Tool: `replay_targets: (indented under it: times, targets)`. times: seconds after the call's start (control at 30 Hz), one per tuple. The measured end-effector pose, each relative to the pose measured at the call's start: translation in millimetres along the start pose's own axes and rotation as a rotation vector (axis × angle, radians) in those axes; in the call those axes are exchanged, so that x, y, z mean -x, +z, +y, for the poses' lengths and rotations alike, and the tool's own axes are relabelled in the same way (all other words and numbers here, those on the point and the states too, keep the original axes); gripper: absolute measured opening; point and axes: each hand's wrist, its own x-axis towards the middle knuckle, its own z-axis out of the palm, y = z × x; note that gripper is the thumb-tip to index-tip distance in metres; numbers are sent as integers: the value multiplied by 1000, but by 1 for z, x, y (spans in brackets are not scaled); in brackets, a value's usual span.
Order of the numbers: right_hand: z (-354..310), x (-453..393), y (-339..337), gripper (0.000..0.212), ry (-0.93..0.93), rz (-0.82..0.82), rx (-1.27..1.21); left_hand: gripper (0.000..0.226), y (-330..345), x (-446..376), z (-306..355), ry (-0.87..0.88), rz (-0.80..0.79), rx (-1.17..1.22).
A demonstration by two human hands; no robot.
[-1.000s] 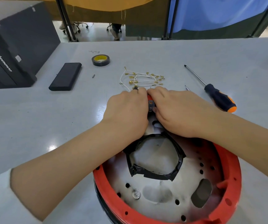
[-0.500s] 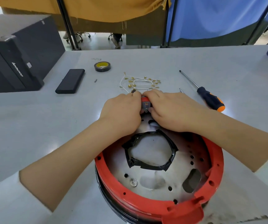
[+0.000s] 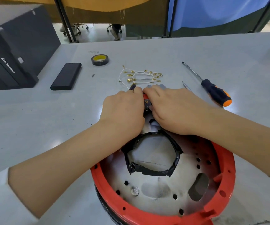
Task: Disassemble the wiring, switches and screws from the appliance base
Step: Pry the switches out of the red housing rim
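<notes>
A: Head view: where's the switch?
B: The red switch (image 3: 146, 101) sits at the appliance base's (image 3: 163, 184) far rim, pinched between left hand (image 3: 123, 111) and right hand (image 3: 171, 109). Loose wires (image 3: 140, 77) lie on the desk (image 3: 33, 119) beyond.

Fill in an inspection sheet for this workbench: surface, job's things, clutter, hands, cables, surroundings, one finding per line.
Surface: grey table, marked with small dark specks.
Job's things: red appliance base at the near edge; small red switch held between both hands; screwdriver lying to the right.
Clutter: tape roll, black flat case, one loose screw.
Hands: left hand and right hand both grip the switch.
Cables: removed white wires with brass terminals, piled behind the hands.
Surroundings: black computer case at left; blue and yellow curtains behind.
</notes>
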Motion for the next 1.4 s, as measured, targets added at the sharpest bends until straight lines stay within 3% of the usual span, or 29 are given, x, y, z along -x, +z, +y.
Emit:
replay_targets:
  times: [0.3,0.57,1.4]
  targets:
    - [1,-2,0,38,-9,-9,-5,25,0,1,1,-13,-2,21]
    - [2,0,-4,37,4,-11,-109,10,3,3,-9,13,-15,213]
    - [-1,-1,4,41,29,-3,33,23,-3,-1,-1,-89,-26,128]
